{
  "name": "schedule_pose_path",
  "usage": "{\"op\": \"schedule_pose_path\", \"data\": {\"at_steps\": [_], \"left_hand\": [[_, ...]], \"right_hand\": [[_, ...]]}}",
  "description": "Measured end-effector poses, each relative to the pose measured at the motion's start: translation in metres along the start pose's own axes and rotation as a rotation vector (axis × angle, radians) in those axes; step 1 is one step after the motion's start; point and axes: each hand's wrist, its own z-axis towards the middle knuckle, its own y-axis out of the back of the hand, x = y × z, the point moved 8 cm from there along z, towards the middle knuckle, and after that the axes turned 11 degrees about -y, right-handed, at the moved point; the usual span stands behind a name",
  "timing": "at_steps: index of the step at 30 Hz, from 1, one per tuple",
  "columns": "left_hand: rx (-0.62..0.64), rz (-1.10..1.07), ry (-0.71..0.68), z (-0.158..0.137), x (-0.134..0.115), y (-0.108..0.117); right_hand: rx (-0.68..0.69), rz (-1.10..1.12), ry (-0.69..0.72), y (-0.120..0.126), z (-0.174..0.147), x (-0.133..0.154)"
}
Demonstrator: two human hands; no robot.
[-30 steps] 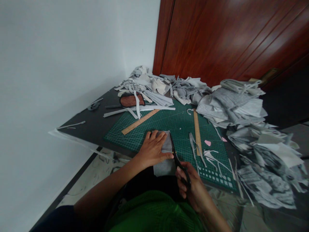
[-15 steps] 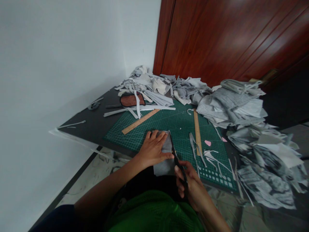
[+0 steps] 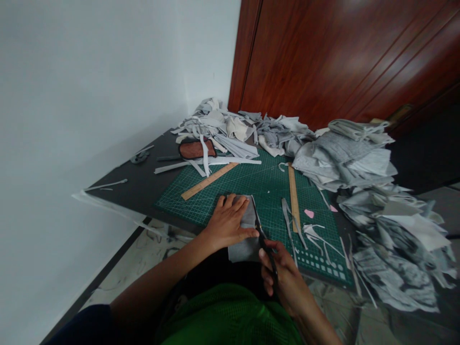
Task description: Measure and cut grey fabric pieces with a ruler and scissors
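A piece of grey fabric [image 3: 244, 251] lies at the front edge of the green cutting mat [image 3: 268, 184], its near end hanging past the table edge. My left hand [image 3: 230, 223] presses flat on it with the fingers spread and the thumb pointing right. Black-handled scissors [image 3: 264, 239] are in my right hand [image 3: 278, 268], fingers wrapped round the handles. Their blades point away from me along the fabric's right edge, close to my left thumb. Part of the fabric is hidden under my left hand.
Two wooden rulers [image 3: 210, 181] lie on the mat, with thin fabric offcuts [image 3: 290, 220] and pink scraps [image 3: 309, 213] at right. Grey and white cloth is heaped at the back [image 3: 215, 120] and stacked at right [image 3: 345, 153]. A brown black-edged pad [image 3: 196, 149] sits at back left.
The scissors and my right hand have shifted very slightly, and the handles look closer together. My left hand stays in place on the fabric.
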Motion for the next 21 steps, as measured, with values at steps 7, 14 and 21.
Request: {"op": "schedule_pose_path", "data": {"at_steps": [7,14,21], "left_hand": [[-0.001,0.008,-0.001,0.0002,0.0001,-0.0003],[0.007,0.02,0.004,-0.0003,0.0015,-0.0029],[0.007,0.013,0.005,-0.0006,0.0015,-0.002]], "right_hand": [[0.019,0.084,-0.013,0.0048,0.0029,0.0003],[0.019,0.035,-0.022,0.0009,0.0053,0.0017],[0.002,0.01,-0.003,-0.002,0.0059,0.0073]]}}
